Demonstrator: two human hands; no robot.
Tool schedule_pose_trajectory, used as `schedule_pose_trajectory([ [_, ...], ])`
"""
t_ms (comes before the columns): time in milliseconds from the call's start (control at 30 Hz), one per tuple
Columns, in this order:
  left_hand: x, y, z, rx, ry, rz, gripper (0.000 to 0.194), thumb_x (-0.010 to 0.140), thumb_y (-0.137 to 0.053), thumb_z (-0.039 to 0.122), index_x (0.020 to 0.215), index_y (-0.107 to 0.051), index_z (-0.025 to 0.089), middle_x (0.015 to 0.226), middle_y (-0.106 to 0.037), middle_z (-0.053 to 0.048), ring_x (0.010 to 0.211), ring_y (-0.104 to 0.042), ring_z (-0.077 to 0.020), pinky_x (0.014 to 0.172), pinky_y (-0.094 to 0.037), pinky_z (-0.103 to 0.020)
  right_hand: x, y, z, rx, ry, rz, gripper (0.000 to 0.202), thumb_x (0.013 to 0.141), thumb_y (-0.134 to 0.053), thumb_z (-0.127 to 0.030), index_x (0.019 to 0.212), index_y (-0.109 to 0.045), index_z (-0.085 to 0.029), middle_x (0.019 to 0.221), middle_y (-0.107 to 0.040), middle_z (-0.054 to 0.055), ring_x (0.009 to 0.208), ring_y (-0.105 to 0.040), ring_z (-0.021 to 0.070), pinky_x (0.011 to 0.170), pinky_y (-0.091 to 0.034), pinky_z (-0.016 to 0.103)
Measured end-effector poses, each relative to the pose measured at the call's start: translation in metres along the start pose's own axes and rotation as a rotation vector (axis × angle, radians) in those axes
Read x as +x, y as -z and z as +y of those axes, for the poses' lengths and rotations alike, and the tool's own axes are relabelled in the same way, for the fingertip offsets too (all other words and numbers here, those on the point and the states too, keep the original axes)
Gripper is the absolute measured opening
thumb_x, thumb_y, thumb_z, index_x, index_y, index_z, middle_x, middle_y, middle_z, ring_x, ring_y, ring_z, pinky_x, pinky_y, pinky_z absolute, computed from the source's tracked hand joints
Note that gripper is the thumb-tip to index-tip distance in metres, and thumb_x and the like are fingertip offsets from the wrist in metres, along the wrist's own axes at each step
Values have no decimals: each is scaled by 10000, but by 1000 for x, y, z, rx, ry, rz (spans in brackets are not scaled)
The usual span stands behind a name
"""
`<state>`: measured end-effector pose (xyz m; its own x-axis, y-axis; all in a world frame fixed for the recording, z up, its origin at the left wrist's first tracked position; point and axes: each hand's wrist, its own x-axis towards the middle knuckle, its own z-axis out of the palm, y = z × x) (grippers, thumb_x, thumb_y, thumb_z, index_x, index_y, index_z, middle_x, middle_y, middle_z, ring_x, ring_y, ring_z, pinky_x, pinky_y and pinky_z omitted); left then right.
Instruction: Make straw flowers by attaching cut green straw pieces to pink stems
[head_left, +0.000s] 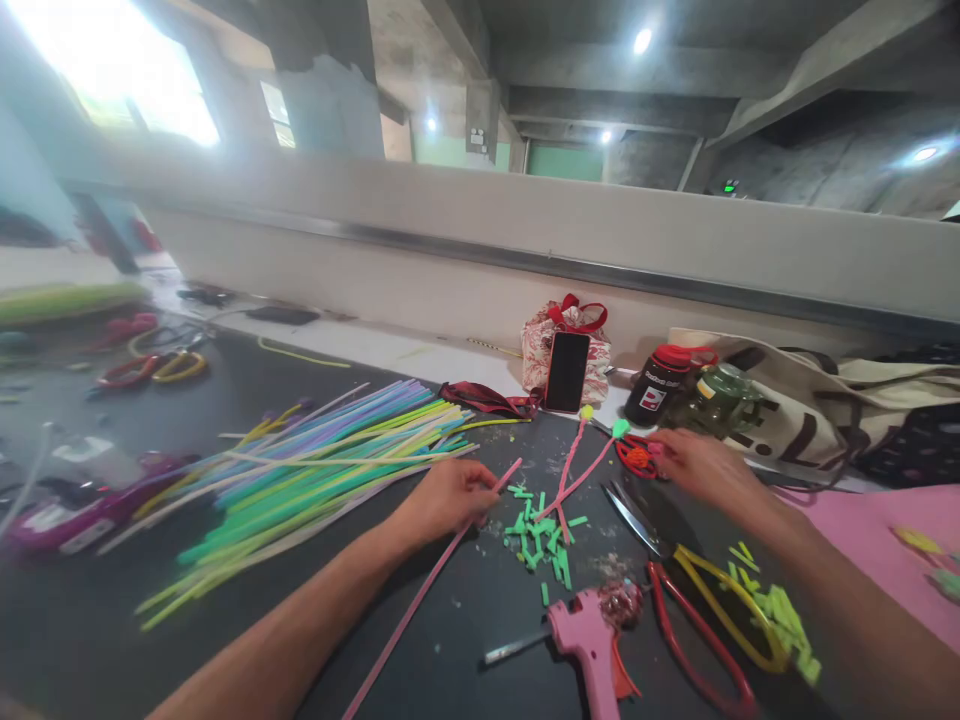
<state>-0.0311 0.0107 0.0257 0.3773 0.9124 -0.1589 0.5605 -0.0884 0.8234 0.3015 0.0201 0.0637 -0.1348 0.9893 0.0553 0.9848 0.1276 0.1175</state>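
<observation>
My left hand (454, 497) is closed on a long pink pipe cleaner (421, 603), which slants down to the bottom edge. On the right, my right hand (694, 465) pinches a small pink piece (655, 449) beside a red and orange coiled bundle (635, 456); its exact kind is too small to tell. Between my hands lie two twisted pink stems, one with a yellow tip (586, 412), the other with a green tip (620, 428). Cut green pieces (536, 545) are scattered below them. Long-bladed scissors (664, 552) with red and yellow handles rest near my right forearm.
A pink glue gun (592, 640) lies in front. Many coloured pipe cleaners (322, 480) spread across the left. Yellow-green cuttings (787, 625) lie at right. A phone (567, 372), a black bottle (651, 390) and a tote bag (810, 420) line the back.
</observation>
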Motion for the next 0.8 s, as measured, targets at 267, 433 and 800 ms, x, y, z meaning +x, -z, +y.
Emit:
schedule_pose_trajectory([
  [267, -2, -4, -6, 348, -104, 102, 218, 705, -481, 288, 811, -659, 219, 655, -625, 17, 589, -538, -121, 496, -298, -191, 91, -22, 2, -6, 123, -169, 226, 862, -535, -267, 1054, -553, -151, 1098, -553, 65, 947, -553, 203, 799, -463, 409],
  [433, -2, -4, -8, 324, -128, 125, 250, 726, -492, 319, 898, -650, 231, 718, -643, 9, 639, -556, -136, 534, -338, -202, 94, -12, 3, 58, 100, -238, 197, 860, -534, -295, 962, -575, -131, 947, -596, 41, 818, -585, 167, 722, -485, 362],
  [800, -35, 32, 47, 223, -543, 838, 191, 795, -502, 276, 913, -645, 228, 920, -651, -19, 858, -569, -145, 730, -443, -244, 15, 71, -33, 686, 129, -207, 234, 769, -482, -359, 866, -603, -184, 600, -589, -32, 490, -545, 121, 424, -388, 204],
])
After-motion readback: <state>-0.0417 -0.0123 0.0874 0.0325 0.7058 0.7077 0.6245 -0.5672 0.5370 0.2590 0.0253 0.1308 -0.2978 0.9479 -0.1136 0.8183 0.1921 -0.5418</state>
